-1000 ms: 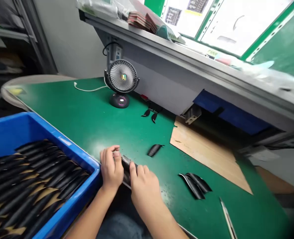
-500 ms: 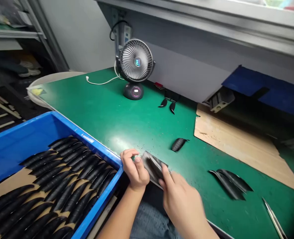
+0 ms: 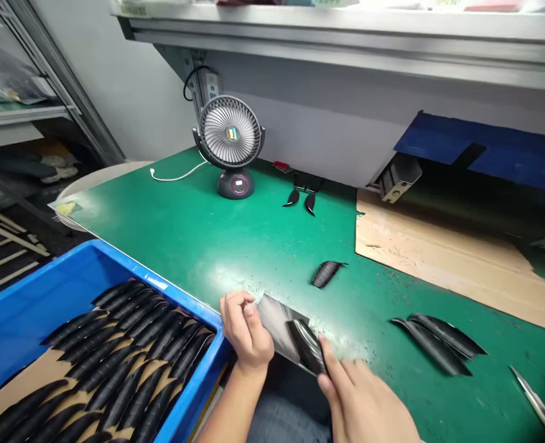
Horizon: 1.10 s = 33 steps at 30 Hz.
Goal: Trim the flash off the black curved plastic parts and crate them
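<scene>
My left hand (image 3: 245,329) pinches the edge of a shiny, silvery film sheet (image 3: 276,326) just above the front edge of the green table mat (image 3: 184,227). My right hand (image 3: 360,403) grips the sheet's lower end and a curved, ribbed black piece (image 3: 306,346) lying on it. Motion blur hides the exact finger contact. Another ribbed black piece (image 3: 326,274) lies alone on the mat beyond my hands. Two long black pieces (image 3: 438,344) lie overlapped to the right.
A blue crate (image 3: 180,295) at front left holds several rows of black pieces on cardboard. Pointed tweezers (image 3: 533,400) lie at right. A desk fan (image 3: 230,138), two small black pieces (image 3: 300,200) and a cardboard sheet (image 3: 438,264) occupy the far side.
The silvery sheet has opened wider, and the black piece now shows more plainly on it. My right hand has moved lower and to the right. The whole view has levelled and shifted.
</scene>
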Available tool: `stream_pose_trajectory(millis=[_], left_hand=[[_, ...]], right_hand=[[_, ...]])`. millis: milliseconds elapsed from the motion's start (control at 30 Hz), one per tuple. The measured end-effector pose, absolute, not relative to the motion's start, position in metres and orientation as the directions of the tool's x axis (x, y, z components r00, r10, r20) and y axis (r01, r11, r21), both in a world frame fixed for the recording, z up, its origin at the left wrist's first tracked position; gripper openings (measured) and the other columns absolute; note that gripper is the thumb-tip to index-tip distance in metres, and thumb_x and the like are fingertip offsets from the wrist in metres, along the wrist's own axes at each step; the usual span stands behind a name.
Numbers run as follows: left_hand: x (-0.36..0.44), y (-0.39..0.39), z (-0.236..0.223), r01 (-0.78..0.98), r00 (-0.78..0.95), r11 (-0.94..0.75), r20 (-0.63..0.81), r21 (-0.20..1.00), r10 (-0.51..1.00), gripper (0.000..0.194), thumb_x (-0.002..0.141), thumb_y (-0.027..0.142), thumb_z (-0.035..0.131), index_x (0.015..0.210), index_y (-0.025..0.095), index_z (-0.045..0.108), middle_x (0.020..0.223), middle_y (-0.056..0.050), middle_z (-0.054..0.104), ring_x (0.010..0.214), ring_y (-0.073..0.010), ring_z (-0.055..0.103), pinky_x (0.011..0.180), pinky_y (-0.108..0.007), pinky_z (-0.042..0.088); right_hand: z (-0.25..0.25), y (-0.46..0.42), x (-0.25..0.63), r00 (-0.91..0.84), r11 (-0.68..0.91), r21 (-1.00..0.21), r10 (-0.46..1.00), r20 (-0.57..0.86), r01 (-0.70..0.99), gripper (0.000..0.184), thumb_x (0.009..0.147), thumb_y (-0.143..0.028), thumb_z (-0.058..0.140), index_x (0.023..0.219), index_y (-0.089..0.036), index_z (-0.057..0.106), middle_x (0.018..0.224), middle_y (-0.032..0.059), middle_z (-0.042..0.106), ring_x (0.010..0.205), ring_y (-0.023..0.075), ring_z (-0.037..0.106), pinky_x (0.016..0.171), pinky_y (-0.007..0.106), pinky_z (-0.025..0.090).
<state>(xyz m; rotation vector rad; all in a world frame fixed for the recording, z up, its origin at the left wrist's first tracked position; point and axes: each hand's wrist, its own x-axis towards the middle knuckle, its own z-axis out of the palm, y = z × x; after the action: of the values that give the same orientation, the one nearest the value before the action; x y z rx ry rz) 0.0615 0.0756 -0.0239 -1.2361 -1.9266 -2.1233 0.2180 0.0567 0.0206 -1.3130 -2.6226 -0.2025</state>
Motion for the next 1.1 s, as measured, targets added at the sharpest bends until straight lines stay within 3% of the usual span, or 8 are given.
stream_pose_trajectory(millis=[167, 333, 400, 600, 733, 800, 1100], left_hand=[[0.064, 0.076, -0.023, 0.501, -0.671, -0.223, 0.538, 0.836, 0.51, 0.021, 0.095, 0.028, 0.036, 0.085, 0.019, 0.052, 0.084, -0.005, 0.049, 0.082, -0.0208, 0.046, 0.078, -0.035, 0.035], [0.067, 0.077, -0.03, 0.463, -0.687, -0.275, 0.537, 0.843, 0.49, 0.031, 0.097, 0.033, 0.031, 0.082, 0.018, 0.053, 0.077, -0.003, 0.049, 0.07, -0.0178, 0.047, 0.067, -0.032, 0.038], [0.068, 0.077, -0.032, 0.45, -0.702, -0.284, 0.532, 0.847, 0.474, 0.031, 0.097, 0.034, 0.032, 0.082, 0.017, 0.054, 0.075, -0.003, 0.049, 0.067, -0.0167, 0.047, 0.064, -0.03, 0.038], [0.071, 0.082, -0.032, 0.429, -0.732, -0.331, 0.538, 0.84, 0.417, 0.027, 0.096, 0.036, 0.033, 0.088, 0.017, 0.052, 0.08, -0.003, 0.048, 0.07, -0.0164, 0.047, 0.066, -0.03, 0.04], [0.071, 0.086, -0.035, 0.432, -0.752, -0.354, 0.548, 0.83, 0.367, 0.024, 0.094, 0.039, 0.035, 0.098, 0.018, 0.047, 0.092, -0.005, 0.045, 0.076, -0.0169, 0.047, 0.069, -0.032, 0.042], [0.07, 0.086, -0.036, 0.435, -0.746, -0.346, 0.548, 0.831, 0.378, 0.025, 0.094, 0.04, 0.036, 0.099, 0.018, 0.047, 0.093, -0.006, 0.044, 0.078, -0.0172, 0.047, 0.07, -0.032, 0.042], [0.07, 0.083, -0.03, 0.486, -0.72, -0.22, 0.53, 0.846, 0.447, 0.025, 0.095, 0.04, 0.032, 0.097, 0.019, 0.046, 0.092, -0.006, 0.045, 0.078, -0.0179, 0.048, 0.072, -0.034, 0.043]], right_hand=[[0.023, 0.061, 0.215, -0.544, 0.555, 0.014, 0.81, 0.22, 0.832, 0.041, 0.088, -0.015, 0.05, 0.129, -0.011, 0.051, 0.077, 0.0075, 0.059, 0.073, 0.0255, 0.058, 0.059, 0.034, 0.047], [0.031, 0.054, 0.221, -0.635, 0.626, 0.129, 0.725, 0.267, 0.769, 0.056, 0.076, -0.005, 0.054, 0.132, -0.008, 0.049, 0.074, 0.0063, 0.055, 0.066, 0.0235, 0.054, 0.051, 0.032, 0.048], [0.035, 0.055, 0.212, -0.616, 0.612, 0.092, 0.758, 0.216, 0.785, 0.056, 0.075, -0.004, 0.054, 0.131, -0.006, 0.051, 0.076, 0.0086, 0.057, 0.07, 0.0249, 0.055, 0.054, 0.033, 0.05], [0.039, 0.062, 0.217, -0.667, 0.666, 0.087, 0.713, 0.219, 0.741, 0.061, 0.075, -0.004, 0.052, 0.135, -0.007, 0.047, 0.078, 0.0092, 0.059, 0.072, 0.026, 0.055, 0.057, 0.035, 0.049], [0.037, 0.068, 0.22, -0.552, 0.552, -0.128, 0.833, 0.037, 0.824, 0.047, 0.085, -0.011, 0.052, 0.132, -0.016, 0.052, 0.084, 0.008, 0.065, 0.08, 0.027, 0.061, 0.059, 0.034, 0.049], [0.036, 0.067, 0.218, -0.517, 0.508, -0.179, 0.856, -0.007, 0.843, 0.043, 0.089, -0.017, 0.051, 0.133, -0.016, 0.051, 0.085, 0.007, 0.067, 0.08, 0.0251, 0.063, 0.058, 0.033, 0.05], [0.044, 0.061, 0.199, -0.448, 0.429, -0.165, 0.887, -0.107, 0.888, 0.047, 0.09, -0.017, 0.05, 0.137, -0.013, 0.047, 0.09, 0.0117, 0.066, 0.086, 0.0293, 0.062, 0.062, 0.036, 0.051]])
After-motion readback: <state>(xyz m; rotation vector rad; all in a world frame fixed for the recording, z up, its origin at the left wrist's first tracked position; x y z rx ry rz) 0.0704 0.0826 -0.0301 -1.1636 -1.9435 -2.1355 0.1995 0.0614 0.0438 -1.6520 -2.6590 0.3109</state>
